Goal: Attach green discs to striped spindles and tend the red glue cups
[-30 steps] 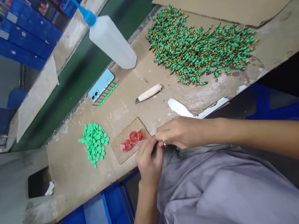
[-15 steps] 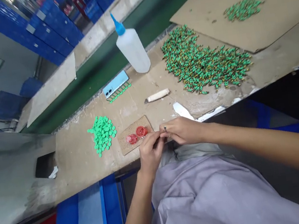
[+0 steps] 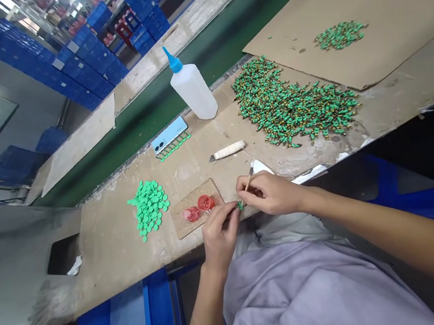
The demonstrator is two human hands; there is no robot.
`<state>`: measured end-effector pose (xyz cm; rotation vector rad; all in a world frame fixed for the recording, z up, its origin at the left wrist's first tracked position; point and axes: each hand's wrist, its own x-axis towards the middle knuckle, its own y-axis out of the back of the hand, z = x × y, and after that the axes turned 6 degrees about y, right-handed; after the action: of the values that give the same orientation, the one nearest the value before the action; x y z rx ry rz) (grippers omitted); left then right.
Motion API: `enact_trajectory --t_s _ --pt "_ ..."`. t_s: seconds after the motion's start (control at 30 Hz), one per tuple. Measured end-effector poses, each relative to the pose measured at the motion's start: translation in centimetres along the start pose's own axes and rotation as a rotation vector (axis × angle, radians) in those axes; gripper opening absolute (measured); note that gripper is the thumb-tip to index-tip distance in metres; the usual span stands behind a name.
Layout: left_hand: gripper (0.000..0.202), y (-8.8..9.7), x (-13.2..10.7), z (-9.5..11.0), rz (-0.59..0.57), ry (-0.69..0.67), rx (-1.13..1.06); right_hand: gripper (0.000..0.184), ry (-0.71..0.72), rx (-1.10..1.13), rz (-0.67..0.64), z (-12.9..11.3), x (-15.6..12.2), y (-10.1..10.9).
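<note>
My left hand (image 3: 221, 237) pinches a small green part (image 3: 241, 205) at its fingertips, just past the corner of a cork pad (image 3: 195, 209). My right hand (image 3: 271, 193) grips a thin wooden stick (image 3: 248, 184), whose lower end reaches the green part. Two red round cups (image 3: 206, 202) lie on the pad, close to my left hand. A loose heap of green round discs (image 3: 149, 209) lies beyond the pad. A large pile of green parts with gold ends (image 3: 294, 106) spreads across the bench further off.
A white glue bottle with a blue nozzle (image 3: 193, 89), a white-handled knife (image 3: 227, 151) and a pale blue phone (image 3: 169, 135) lie on the worn bench (image 3: 108, 256). A cardboard sheet (image 3: 348, 54) carries more green parts. Blue crates stand below and beyond.
My hands have moved slightly apart, and the stick and green part now show between them. The view has shifted, bringing more of the far bench and the crates into sight.
</note>
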<state>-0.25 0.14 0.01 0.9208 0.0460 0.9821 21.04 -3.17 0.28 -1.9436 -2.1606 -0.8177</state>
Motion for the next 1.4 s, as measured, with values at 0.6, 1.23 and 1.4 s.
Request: enact_trajectory --t_s 0.6,1.23,1.4 --pt "0.016 0.0 0.0 0.1 0.013 0.008 0.003 0.036 0.069 -0.091 -0.076 0.6 -0.4 -0.8" --pt "0.018 -0.1 0.1 0.0 0.027 -0.043 0.052 0.037 0.115 -0.056 -0.021 0.8 -0.4 -0.5" --pt "0.016 -0.1 0.1 0.0 0.029 -0.052 0.062 0.039 0.133 -0.069 -0.057 1.0 -0.4 -0.7"
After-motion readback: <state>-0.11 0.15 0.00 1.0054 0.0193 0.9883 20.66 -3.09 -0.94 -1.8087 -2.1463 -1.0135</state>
